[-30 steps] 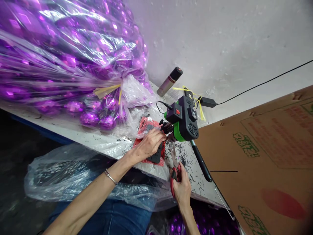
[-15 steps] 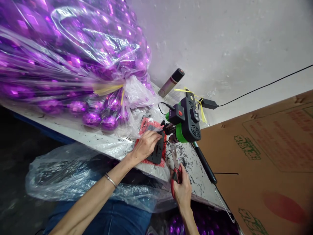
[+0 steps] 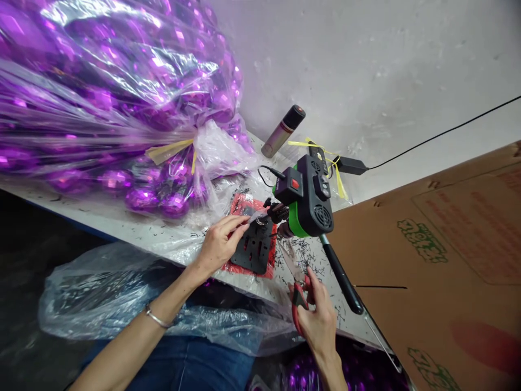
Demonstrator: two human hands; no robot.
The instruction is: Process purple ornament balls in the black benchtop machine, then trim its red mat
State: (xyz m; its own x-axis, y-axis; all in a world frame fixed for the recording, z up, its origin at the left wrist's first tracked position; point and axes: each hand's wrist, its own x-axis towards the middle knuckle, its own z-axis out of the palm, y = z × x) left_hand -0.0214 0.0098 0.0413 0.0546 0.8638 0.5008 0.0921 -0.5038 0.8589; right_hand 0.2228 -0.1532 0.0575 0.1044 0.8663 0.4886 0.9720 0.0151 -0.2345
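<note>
My left hand (image 3: 220,241) is closed in a pinch on a thin clear plastic strip (image 3: 256,214), beside a green and black machine (image 3: 313,195) with a red switch. Below the strip is the machine's black slotted base plate (image 3: 252,247), lying on a red sheet (image 3: 269,270). In my right hand (image 3: 319,315) is a pair of scissors (image 3: 299,296) with red and black handles. The blades are slightly apart and point at the base plate's right side. Small black clippings are scattered around them.
A big clear bag of shiny purple balls (image 3: 122,108) fills the left. A spray can (image 3: 284,130) stands by the wall. At right are a black-handled rod (image 3: 342,279) and a cardboard box (image 3: 448,260). Purple balls (image 3: 345,369) lie below the table, and plastic film (image 3: 101,298) covers my lap.
My left hand has drawn back to the left from the machine, uncovering the base plate and the strip. My right hand has shifted slightly right and down with the scissors.
</note>
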